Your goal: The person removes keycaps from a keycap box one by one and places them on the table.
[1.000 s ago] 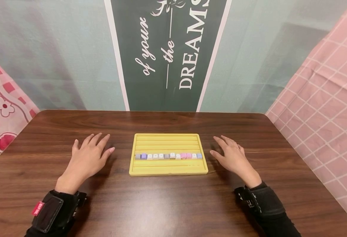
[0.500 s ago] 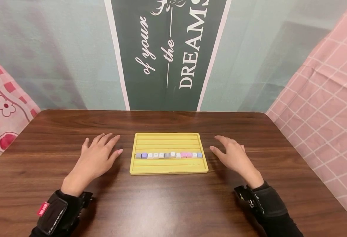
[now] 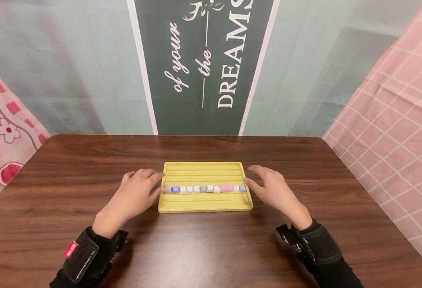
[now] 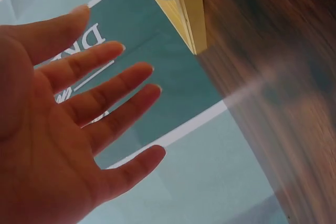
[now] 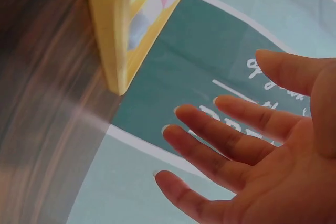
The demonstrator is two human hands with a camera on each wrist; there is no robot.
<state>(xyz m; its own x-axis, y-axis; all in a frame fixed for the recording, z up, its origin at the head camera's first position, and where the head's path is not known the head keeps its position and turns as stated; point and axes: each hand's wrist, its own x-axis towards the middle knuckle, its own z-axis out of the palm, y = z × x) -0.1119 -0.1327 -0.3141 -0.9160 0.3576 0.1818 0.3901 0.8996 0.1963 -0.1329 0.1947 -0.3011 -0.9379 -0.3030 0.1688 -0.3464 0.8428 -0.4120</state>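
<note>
A yellow ridged tray (image 3: 203, 206) lies on the brown wooden table, a row of small keycaps (image 3: 196, 189) standing along one of its grooves. The keycaps are white, grey, purple, pink and blue. At the tray's left edge is my left hand (image 3: 135, 196), its thumb and index fingertips overlapping the rim in the head view. My right hand (image 3: 277, 194) is at the opposite edge, thumb and index tips over the right rim. Both wrist views show spread, relaxed fingers with nothing held; the tray's end (image 4: 191, 14) appears beyond the left fingers and its other end (image 5: 107, 40) beyond the right.
The wooden table (image 3: 196, 248) extends around the tray on all sides. Behind its far edge hangs a pale green cloth (image 3: 88, 80) with a dark lettered panel (image 3: 196, 116). Pink patterned cloths hang at the left (image 3: 5, 152) and right (image 3: 394, 140).
My left hand has moved right from the table to the tray's left edge. My right hand has shifted slightly left to the right edge. Tray and keycaps look unmoved.
</note>
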